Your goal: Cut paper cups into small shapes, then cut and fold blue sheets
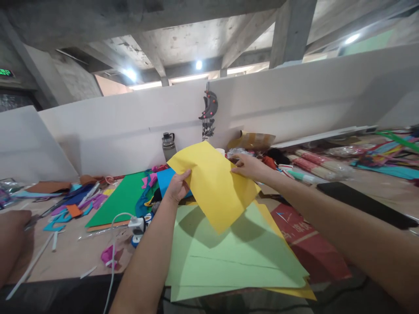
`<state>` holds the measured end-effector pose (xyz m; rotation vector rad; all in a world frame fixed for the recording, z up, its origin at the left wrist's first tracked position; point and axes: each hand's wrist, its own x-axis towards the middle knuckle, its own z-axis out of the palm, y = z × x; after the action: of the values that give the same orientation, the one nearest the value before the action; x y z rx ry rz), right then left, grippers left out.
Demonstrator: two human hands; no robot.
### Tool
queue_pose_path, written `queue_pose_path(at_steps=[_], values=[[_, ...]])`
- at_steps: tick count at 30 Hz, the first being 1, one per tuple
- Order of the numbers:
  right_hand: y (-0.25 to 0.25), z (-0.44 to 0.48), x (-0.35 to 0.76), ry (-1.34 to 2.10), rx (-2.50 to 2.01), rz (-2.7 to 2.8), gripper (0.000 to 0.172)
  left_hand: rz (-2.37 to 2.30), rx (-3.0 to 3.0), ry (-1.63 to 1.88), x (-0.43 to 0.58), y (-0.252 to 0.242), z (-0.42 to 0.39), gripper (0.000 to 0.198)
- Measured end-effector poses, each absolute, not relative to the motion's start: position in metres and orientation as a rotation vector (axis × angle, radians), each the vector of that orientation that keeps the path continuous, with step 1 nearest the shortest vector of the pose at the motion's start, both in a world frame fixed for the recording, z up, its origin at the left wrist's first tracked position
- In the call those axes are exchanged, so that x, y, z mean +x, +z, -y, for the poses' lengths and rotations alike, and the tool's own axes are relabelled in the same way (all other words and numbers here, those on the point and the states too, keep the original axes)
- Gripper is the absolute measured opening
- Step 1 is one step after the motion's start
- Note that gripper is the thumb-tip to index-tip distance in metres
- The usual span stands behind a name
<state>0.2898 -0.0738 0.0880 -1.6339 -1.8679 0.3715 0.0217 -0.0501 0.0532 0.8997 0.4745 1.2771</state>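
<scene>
A yellow sheet [218, 187] hangs tilted in the air, held by both hands. My left hand [179, 185] is closed on its left edge, thumb on the front face. On the upper right edge, my right hand [245, 166] pinches the same sheet. Below it lie light green sheets [229, 266], with yellow sheets [303, 291] showing beneath them at the right side. The sheet's shadow falls on the green stack.
To the left lie a dark green sheet [118, 198], coloured scraps [74, 210] and a white plug [136, 224] with its cable. A bottle [169, 147] stands behind. Another person's hand [15, 235] is at far left. Right: black case [365, 204], wrapped sticks [314, 163].
</scene>
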Motion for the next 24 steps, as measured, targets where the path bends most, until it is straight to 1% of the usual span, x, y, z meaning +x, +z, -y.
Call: queue_pose_path(at_steps=[4,6,8,10,11,14,15,17,18,21,23,24], values=[[0.087,0.096,0.279,-0.026,-1.624,1.760,0.054,-0.452,0.785,1.445,0.017,0.057,0.044,0.031],[0.084,0.115,0.269,-0.088,-1.523,1.762,0.051,-0.430,0.718,1.543,0.016,0.059,0.042,0.031],[0.078,0.136,0.257,-0.108,-1.365,1.825,0.046,-0.423,0.653,1.627,0.014,0.062,0.041,0.030],[0.070,0.157,0.246,-0.050,-1.231,1.911,0.039,-0.436,0.600,1.695,0.013,0.065,0.040,0.029],[0.065,0.167,0.241,0.000,-1.210,1.948,0.039,-0.441,0.577,1.723,0.012,0.067,0.039,0.028],[0.052,0.195,0.229,0.120,-1.173,2.035,0.052,-0.391,0.516,1.791,0.010,0.069,0.039,0.026],[0.049,0.202,0.226,0.190,-1.172,2.122,0.060,-0.362,0.502,1.797,0.009,0.070,0.039,0.026],[0.043,0.212,0.220,0.345,-1.199,2.301,0.082,-0.322,0.482,1.795,0.010,0.069,0.040,0.029],[0.040,0.215,0.218,0.419,-1.210,2.385,0.089,-0.314,0.476,1.788,0.011,0.069,0.040,0.031],[0.033,0.213,0.212,0.571,-1.294,2.531,0.096,-0.310,0.468,1.750,0.014,0.067,0.041,0.034],[0.028,0.209,0.209,0.594,-1.351,2.587,0.096,-0.310,0.465,1.720,0.015,0.066,0.042,0.034],[0.025,0.208,0.208,0.578,-1.366,2.608,0.093,-0.312,0.464,1.707,0.015,0.066,0.042,0.034]])
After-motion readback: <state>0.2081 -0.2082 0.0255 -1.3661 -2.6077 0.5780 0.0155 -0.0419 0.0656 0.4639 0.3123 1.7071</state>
